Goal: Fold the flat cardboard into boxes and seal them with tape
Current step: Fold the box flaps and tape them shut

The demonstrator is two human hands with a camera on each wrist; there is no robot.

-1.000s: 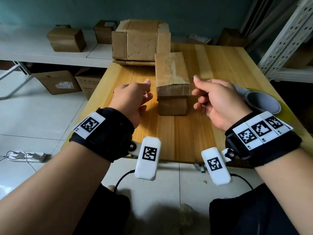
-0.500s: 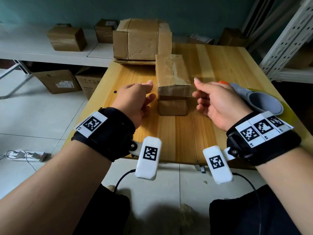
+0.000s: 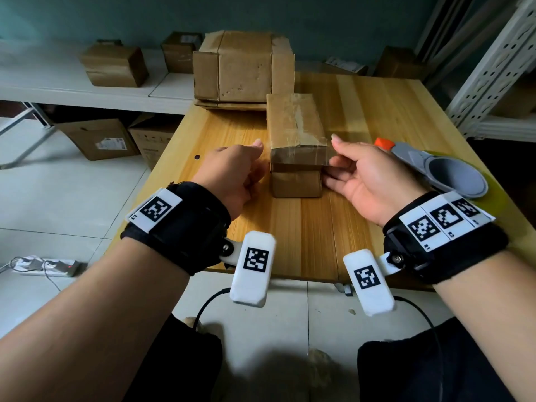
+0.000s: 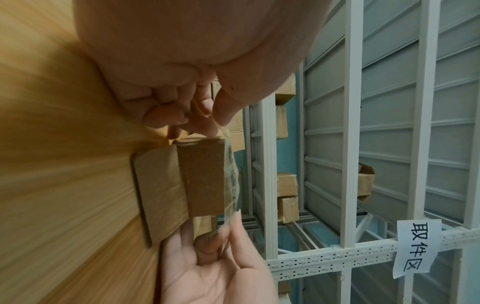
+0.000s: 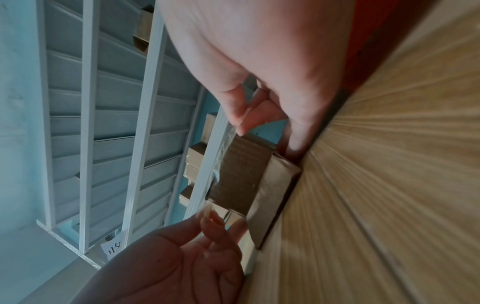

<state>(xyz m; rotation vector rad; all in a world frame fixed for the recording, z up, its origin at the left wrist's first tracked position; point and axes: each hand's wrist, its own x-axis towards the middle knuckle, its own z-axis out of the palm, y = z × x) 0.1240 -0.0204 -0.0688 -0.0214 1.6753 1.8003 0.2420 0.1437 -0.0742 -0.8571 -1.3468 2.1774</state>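
- Two hands up over the near half of the wooden table (image 3: 290,242), one to each side of a small box (image 3: 293,120).
- Left hand (image 3: 232,172): thumb and forefinger pinched on one end of a clear strip of tape (image 4: 230,164), other fingers curled in.
- Right hand (image 3: 371,175): pinched on the other end of the same strip, palm turned up, lower fingers against the box's right side.
- Stretched taut between them across the top near edge of the box, just above or barely touching the cardboard; cannot tell which.
- Standing on the table between the hands, long side running away, top seam already glossy with tape; lighter cardboard lower down at the near end, flap or not unclear.
- Judged step: sealing the near end of this box.
- Next, probably: lower the strip squarely onto the edge, press the middle first, then wrap both ends down the sides and rub flat, keeping tension to avoid wrinkles.
- Farther right: grey tape dispenser (image 3: 435,166) with an orange tip, lying near the right hand.
- At the far edge: cardboard stack (image 3: 243,68), well apart from the work.
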